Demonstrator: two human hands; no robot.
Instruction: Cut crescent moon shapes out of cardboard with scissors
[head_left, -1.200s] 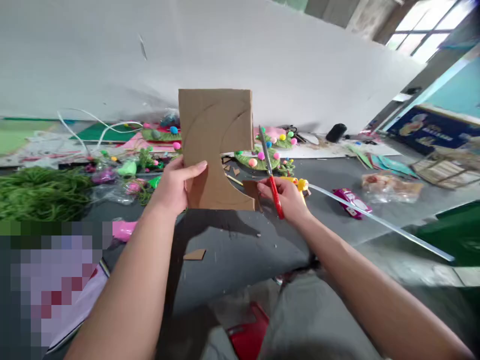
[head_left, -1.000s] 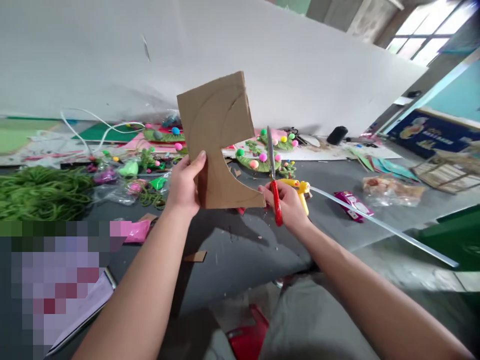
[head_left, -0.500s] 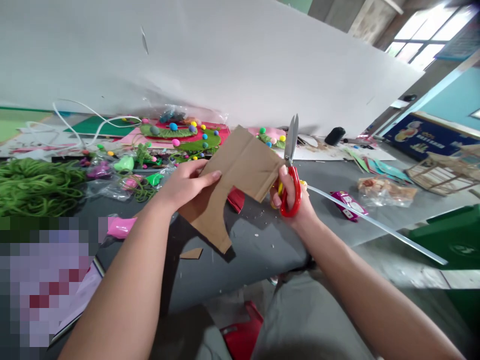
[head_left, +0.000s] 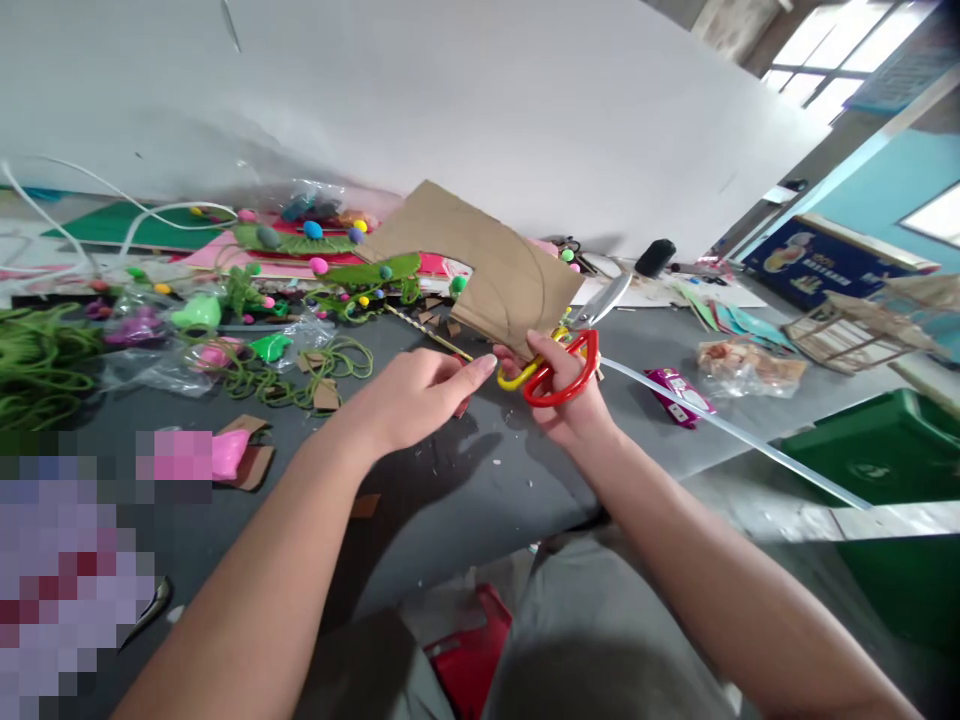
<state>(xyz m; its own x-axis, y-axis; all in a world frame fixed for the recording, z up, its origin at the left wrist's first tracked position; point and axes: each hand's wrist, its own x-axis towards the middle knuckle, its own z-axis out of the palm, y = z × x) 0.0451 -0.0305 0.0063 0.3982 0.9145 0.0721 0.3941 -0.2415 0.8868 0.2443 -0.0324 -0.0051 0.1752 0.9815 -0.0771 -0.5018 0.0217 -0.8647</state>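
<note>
R hand [head_left: 562, 405] clamped on red scissors [head_left: 564, 368], thumb on cardboard [head_left: 491, 265], L hand [head_left: 412, 400] slack, empty

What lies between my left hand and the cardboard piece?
In the head view, a thin stick lies between the left hand and the cardboard piece, which the right hand holds together with the red scissors.

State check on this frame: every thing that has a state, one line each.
left hand: open, fingers stretched toward the handles of the scissors, gripping nothing.
right hand: shut on the scissors, thumb on the near edge of the cardboard.
scissors: blades look closed, pointing away to the right.
cardboard: tilted above the table, curved notch cut out, pencilled arcs uncut.
clear strip: lying flat.
</note>
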